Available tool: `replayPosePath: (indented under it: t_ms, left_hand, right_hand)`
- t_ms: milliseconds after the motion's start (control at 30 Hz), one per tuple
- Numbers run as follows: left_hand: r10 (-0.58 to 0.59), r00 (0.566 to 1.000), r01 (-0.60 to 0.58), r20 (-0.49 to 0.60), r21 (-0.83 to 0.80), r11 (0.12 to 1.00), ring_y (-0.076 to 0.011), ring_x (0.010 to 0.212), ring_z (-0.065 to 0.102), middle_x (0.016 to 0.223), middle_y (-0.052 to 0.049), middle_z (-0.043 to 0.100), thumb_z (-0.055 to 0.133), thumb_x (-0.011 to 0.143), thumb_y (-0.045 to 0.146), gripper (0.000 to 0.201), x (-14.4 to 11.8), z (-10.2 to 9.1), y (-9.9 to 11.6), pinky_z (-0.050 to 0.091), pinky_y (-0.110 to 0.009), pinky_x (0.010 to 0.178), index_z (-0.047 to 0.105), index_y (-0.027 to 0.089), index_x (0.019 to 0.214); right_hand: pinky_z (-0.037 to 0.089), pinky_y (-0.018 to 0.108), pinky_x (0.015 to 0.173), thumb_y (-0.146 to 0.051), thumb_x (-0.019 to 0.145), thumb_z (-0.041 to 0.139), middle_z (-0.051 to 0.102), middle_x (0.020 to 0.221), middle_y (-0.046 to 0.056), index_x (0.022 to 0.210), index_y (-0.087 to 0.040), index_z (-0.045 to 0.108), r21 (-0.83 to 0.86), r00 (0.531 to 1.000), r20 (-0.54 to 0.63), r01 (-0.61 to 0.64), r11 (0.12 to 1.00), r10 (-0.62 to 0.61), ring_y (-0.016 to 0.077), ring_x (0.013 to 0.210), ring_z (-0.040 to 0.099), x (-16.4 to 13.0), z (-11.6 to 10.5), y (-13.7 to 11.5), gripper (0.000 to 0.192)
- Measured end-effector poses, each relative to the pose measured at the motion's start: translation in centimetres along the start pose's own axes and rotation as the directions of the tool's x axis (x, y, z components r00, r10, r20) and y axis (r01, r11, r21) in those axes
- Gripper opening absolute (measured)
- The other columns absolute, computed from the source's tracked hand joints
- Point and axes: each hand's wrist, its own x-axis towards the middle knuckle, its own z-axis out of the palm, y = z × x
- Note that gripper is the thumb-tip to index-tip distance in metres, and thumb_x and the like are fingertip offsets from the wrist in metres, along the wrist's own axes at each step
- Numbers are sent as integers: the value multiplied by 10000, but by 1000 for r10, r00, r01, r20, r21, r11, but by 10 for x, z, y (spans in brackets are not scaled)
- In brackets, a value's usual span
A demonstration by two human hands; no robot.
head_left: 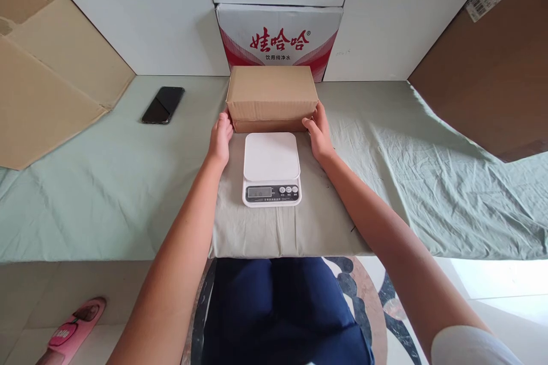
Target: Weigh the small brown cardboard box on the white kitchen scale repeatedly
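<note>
With the scale as the clock's centre and twelve straight ahead, the left hand (221, 132) is at ten, fingers against the left end of the cardboard box (271, 94). The right hand (319, 130) is at two, pressed to the opposite end, its thumb on the front face near the lower corner. The hands are apart from each other, with the box clamped between them; whether it rests on the cloth or is slightly raised, I cannot tell.

The box is at twelve, its long side facing the person, just beyond the white kitchen scale (271, 157). The scale's plate is bare; its display and three buttons are on the near edge, the readout too faint to read.

Both hands are over a pale green cloth (363, 194). Farther out at ten lies a black phone (163, 105), screen up. Behind the box at twelve stands a white and red carton (280, 37) with red lettering, against white panels (145, 23). A large tan carton (55, 85) leans in toward ten, a brown carton (483, 80) toward two. At six are dark blue trousers (278, 308); at five, patterned floor (377, 319); between seven and eight, a pink sandal (71, 335) on a foot.
</note>
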Motion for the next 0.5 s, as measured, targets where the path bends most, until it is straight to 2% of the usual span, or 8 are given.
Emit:
replayPosePath:
  t_ms: [267,400,500]
  left_hand:
    - [-1,1000,1,-1,-9,1000,-330,1603,292,1589,-103,553,542,736,925,912,0,1,0,236,-488,1316,656,280,1371]
    - [6,1000,-6,5,-13,1000,-329,1604,293,1579,-103,564,539,764,906,888,0,1,0,229,-488,1320,653,275,1378]
    - [10,1000,-10,9,-5,1000,-336,1598,309,1592,-101,550,538,756,914,903,0,0,0,240,-479,1318,658,270,1378]
  right_hand:
    - [384,556,1265,-666,857,574,486,1610,-10,1461,-372,440,-23,1000,10,15,1000,-15,306,1461,472,-3,3,-4,685]
    - [390,563,1263,-677,850,593,484,1615,-11,1496,-384,413,-12,1000,3,7,1000,-7,308,1452,485,-4,3,-3,732]
    - [396,571,1256,-675,861,581,460,1635,-4,1558,-396,336,-21,1000,9,12,1000,-12,312,1452,489,-2,3,0,790]
